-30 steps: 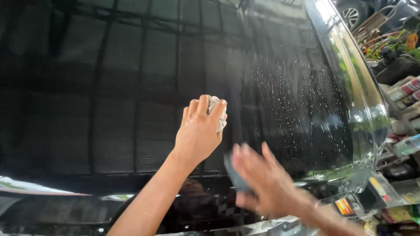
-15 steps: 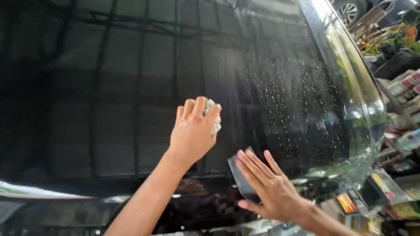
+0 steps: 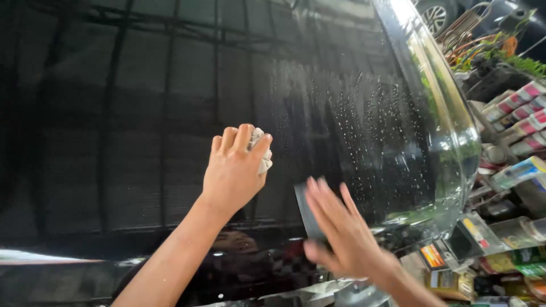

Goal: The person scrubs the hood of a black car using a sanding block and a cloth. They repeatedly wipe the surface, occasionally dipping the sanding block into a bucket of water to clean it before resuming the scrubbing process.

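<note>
A glossy black car panel [image 3: 114, 142] fills most of the view, with water droplets [image 3: 364, 131] scattered over its right part. My left hand [image 3: 233, 170] presses a crumpled white cloth [image 3: 260, 149] against the panel near the middle. My right hand [image 3: 344, 230], fingers spread and slightly blurred, holds a flat grey pad [image 3: 306, 211] against the panel, lower and to the right of the cloth.
The panel curves away at its right edge [image 3: 455, 148]. Beyond it stand shelves with colourful boxes and packets [image 3: 517, 119], some plants [image 3: 500, 51] and a car wheel [image 3: 435, 17]. More small packages [image 3: 455, 261] lie at the lower right.
My right hand has slid the grey pad slightly up and along the panel, its fingers spreading. My left hand with the cloth has stayed almost in place.
</note>
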